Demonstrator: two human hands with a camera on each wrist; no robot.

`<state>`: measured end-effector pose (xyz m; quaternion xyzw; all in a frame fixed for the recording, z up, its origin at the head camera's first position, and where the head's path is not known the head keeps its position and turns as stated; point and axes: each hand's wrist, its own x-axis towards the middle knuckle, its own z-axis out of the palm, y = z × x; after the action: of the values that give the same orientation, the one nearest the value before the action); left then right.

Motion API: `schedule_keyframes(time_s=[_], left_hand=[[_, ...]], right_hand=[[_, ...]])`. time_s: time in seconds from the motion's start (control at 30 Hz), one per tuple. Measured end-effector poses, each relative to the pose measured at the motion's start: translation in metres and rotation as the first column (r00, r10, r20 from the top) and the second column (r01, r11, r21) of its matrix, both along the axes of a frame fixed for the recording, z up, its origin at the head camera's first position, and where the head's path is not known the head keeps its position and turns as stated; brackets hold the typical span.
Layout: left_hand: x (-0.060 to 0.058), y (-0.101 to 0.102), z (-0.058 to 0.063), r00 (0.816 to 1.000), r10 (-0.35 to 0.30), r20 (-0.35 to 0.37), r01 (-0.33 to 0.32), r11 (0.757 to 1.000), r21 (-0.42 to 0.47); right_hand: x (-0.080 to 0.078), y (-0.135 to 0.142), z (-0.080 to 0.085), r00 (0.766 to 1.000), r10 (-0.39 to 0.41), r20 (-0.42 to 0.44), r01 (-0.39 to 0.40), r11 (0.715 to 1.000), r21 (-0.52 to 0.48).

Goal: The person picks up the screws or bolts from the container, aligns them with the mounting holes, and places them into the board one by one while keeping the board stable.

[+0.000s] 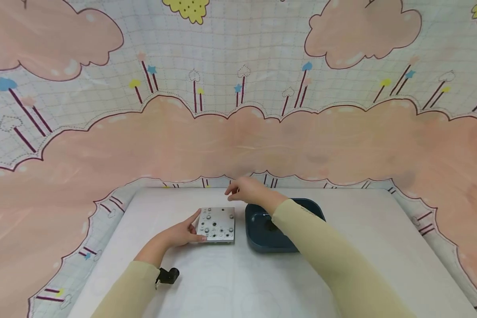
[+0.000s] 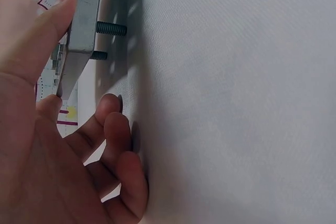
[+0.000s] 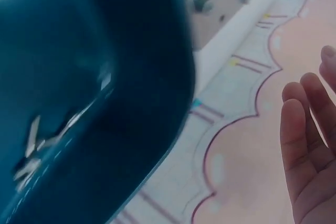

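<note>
A square silver metal plate [image 1: 224, 217], with several bolts and holes in its top face, is held at its left side by my left hand [image 1: 180, 232]. Thumb and index finger grip its edge in the left wrist view, while the other fingers curl near the table. Threaded bolt ends [image 2: 111, 28] stick out below the plate [image 2: 84, 22], which stands a little off the surface. My right hand [image 1: 248, 191] hovers behind the dark blue bin [image 1: 262, 245], its fingers loosely bent. Nothing shows in the right hand [image 3: 310, 150] in the right wrist view.
Small metal parts [image 3: 31, 153] lie inside the bin, partly blurred. The white table [image 1: 198, 282] ends at the back against a cartoon-printed cloth [image 1: 230, 145]. A black wrist-camera mount [image 1: 168, 276] sits at the left cuff.
</note>
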<state>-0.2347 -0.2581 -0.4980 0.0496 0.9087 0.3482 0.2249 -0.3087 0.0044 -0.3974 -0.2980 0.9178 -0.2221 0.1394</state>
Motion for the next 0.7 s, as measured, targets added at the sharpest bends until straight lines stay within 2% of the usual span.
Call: schedule_keyframes(time_s=[0.1,0.23,0.43,0.57,0.7], left_hand=[[0.002,0.000,0.002,1.000,0.001,0.001,-0.001,1.000,0.005],[0.004,0.001,0.002,1.000,0.000,0.003,0.000,1.000,-0.005],[0.001,0.001,0.002,1.000,-0.015,-0.001,0.015,1.000,-0.017],[0.001,0.001,0.002,1.000,-0.022,-0.001,0.022,1.000,-0.014],[0.001,0.001,0.003,1.000,-0.026,0.004,0.026,1.000,-0.007]], right_hand=[[0.004,0.022,-0.001,0.999,0.034,-0.018,-0.033,0.999,0.034],[0.004,0.061,-0.011,0.995,0.083,-0.058,-0.078,0.994,0.082],[0.003,0.117,-0.025,0.993,0.092,-0.067,-0.084,0.989,0.118],[0.001,0.138,-0.033,0.996,0.074,-0.051,-0.066,0.988,0.140],[-0.001,0.142,-0.037,0.997,0.060,-0.044,-0.052,0.985,0.165]])
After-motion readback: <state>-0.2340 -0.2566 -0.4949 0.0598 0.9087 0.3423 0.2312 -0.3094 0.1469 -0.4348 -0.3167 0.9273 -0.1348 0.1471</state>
